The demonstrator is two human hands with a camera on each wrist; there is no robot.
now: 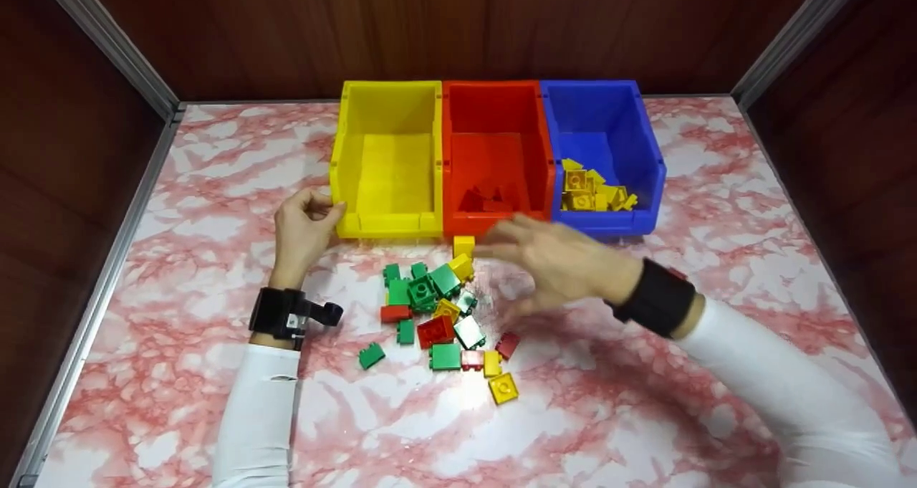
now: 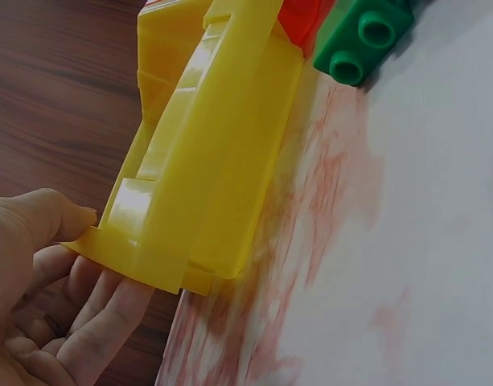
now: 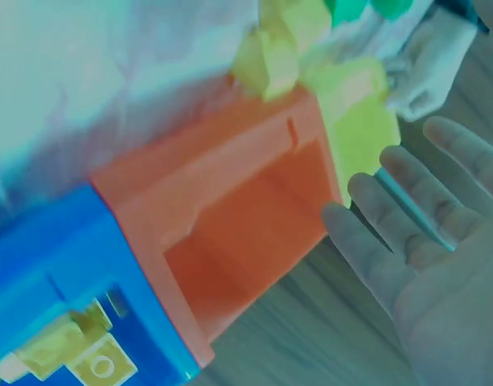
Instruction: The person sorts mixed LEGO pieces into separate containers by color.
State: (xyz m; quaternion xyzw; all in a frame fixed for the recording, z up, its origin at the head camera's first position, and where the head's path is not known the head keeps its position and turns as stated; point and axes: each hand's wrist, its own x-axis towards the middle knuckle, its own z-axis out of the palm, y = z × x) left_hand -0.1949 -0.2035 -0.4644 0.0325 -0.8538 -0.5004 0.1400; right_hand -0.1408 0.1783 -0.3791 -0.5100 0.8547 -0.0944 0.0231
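Observation:
My left hand [image 1: 304, 236] grips the front left edge of the yellow bin [image 1: 390, 225]. In the left wrist view the thumb lies over the bin's rim and the fingers curl beneath it. Just in front of the red bin [image 1: 494, 223], my right hand [image 1: 562, 262] hovers with fingers spread, slightly blurred and holding nothing. Near its fingertips is a yellow brick [image 1: 463, 246], standing against the red bin's front. A loose pile of green bricks [image 1: 421, 293], mixed with red, yellow and a few shiny ones, lies on the table between the two hands.
A blue bin [image 1: 605, 224] on the right holds several yellow bricks [image 1: 584, 193]; a few red bricks [image 1: 494, 200] lie in the red bin. The three bins stand side by side on the marbled table [image 1: 215, 208]. Dark wooden panels [image 1: 458, 29] enclose it.

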